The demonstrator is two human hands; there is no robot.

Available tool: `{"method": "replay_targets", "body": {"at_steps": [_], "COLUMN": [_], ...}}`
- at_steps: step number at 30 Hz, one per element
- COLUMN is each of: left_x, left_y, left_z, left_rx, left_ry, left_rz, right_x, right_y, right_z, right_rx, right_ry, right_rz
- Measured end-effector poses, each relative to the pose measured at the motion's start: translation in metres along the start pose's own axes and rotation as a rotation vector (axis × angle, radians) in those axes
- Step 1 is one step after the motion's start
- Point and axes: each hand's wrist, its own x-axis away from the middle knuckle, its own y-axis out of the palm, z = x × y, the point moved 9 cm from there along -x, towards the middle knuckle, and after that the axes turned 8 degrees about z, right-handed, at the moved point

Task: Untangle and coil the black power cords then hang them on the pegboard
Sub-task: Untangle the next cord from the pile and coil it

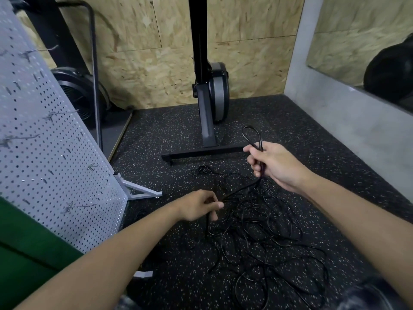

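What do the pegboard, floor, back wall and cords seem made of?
Pegboard: probably painted sheet metal, pale grey, matt, with punched holes and slots. Floor: likely rubber matting, black with pale flecks. Back wall: strand board, bare, pressed wood flakes showing. Cords: black sheath with slight sheen, probably plastic or rubber.

Only one view here: a wide-angle head cam, looking forward and steeply down at the speckled rubber floor (312, 130). It's close in, left hand (199, 205) and right hand (274, 166) mid-frame. Pegboard (44, 142) fills the left edge, OSB wall (138, 63) straight ahead.
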Motion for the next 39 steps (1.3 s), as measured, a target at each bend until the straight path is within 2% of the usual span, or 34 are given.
{"method": "replay_targets", "body": {"at_steps": [3,6,8,11,13,18,20,23,25,27,30,32,35,39], "left_x": [0.0,-0.001,-0.003,-0.006,-0.006,-0.005,-0.005,-0.002,0.003,0.007,0.01,0.01,0.011,0.012], "left_y": [0.007,0.007,-0.003,-0.019,-0.023,-0.007,-0.01,-0.036,-0.052,-0.06,-0.063,-0.063,-0.062,-0.065], "left_z": [-0.02,-0.029,-0.024,-0.014,-0.011,-0.019,-0.014,0.009,0.029,0.05,0.074,0.083,0.091,0.096], "left_rx": [-0.107,0.035,0.087,-0.013,-0.064,-0.138,-0.105,-0.117,-0.118,-0.13,-0.172,-0.189,-0.219,-0.204], "left_ry": [-0.067,-0.11,-0.096,-0.064,-0.041,-0.03,-0.011,0.101,0.191,0.263,0.324,0.342,0.371,0.382], "left_rz": [-0.062,-0.059,0.027,0.182,0.221,0.056,0.107,0.328,0.452,0.503,0.509,0.501,0.48,0.468], "right_x": [0.001,-0.003,-0.008,-0.014,-0.017,-0.019,-0.019,-0.018,-0.019,-0.021,-0.02,-0.015,-0.01,-0.01], "right_y": [-0.009,-0.02,-0.027,-0.037,-0.041,-0.058,-0.062,-0.054,-0.051,-0.047,-0.029,-0.018,-0.018,-0.016], "right_z": [0.0,0.0,0.001,0.006,0.008,-0.004,-0.006,0.001,0.008,0.013,0.023,0.024,0.019,0.021], "right_rx": [-0.03,-0.037,-0.006,-0.013,-0.029,-0.112,-0.016,0.384,0.5,0.49,0.413,0.474,0.61,0.469], "right_ry": [0.003,-0.014,-0.039,-0.047,-0.043,-0.057,-0.078,-0.106,-0.089,-0.049,0.009,-0.023,-0.121,-0.144], "right_rz": [0.005,0.032,0.064,0.123,0.142,0.192,0.198,0.169,0.172,0.166,0.065,0.019,0.067,-0.027]}}
